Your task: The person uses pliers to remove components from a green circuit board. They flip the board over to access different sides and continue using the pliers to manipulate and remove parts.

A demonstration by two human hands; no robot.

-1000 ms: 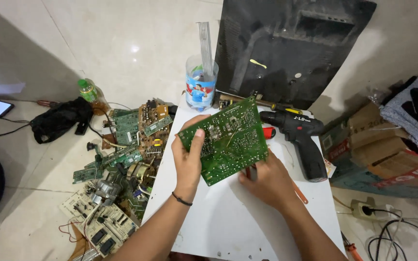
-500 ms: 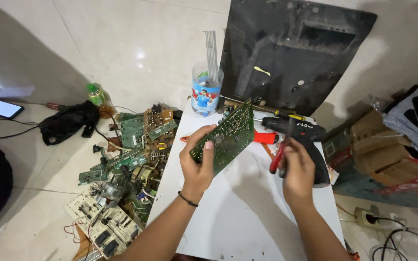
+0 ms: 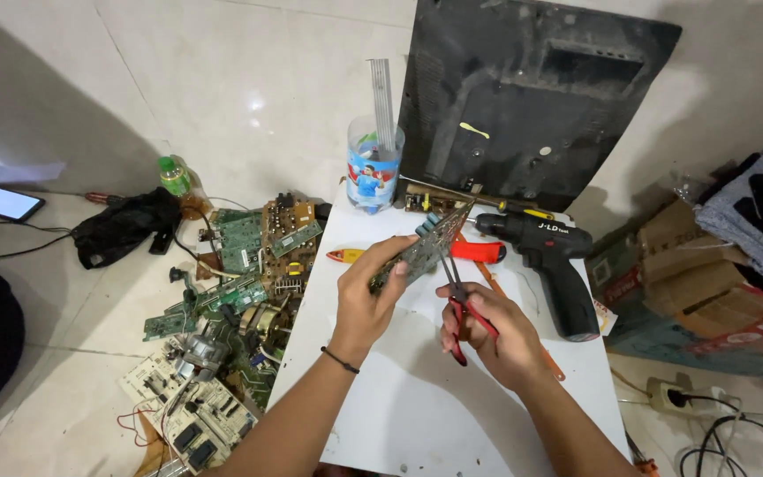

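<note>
near the centre of the frame the left hand [image 3: 366, 300] gripped a green circuit board [image 3: 419, 249], thumb on one face and fingers on the other, holding it edge-on and tilted above the white table [image 3: 417, 415]. just right of it the right hand [image 3: 503, 337] was closed round the red handles of a pair of pliers [image 3: 458, 300], whose dark tips pointed up at the lower edge of the board; whether they actually touched it could not be told.

as a judgement, the work on this board looked to be barely under way: the board showed parts standing on it, no loose pieces lay on the table below it, and the pliers had only just met its edge. the heap of circuit boards [image 3: 222, 327] on the floor at the lower left suggested much similar material lying about, though which of it had been handled could not be told.

as for containers, a clear plastic cup [image 3: 374, 173] with a blue printed band stood at the upper middle, at the far edge of the table, with a flat grey ribbon cable [image 3: 382, 104] standing upright in it; anything else inside was hidden. cardboard boxes [image 3: 691, 274] sat at the right, contents unclear. a black cordless drill [image 3: 551, 265] lay on the table right of the hands, a red-handled tool [image 3: 474, 252] just beside it, and a dark screen back panel [image 3: 532, 97] leaned against the wall behind.
</note>
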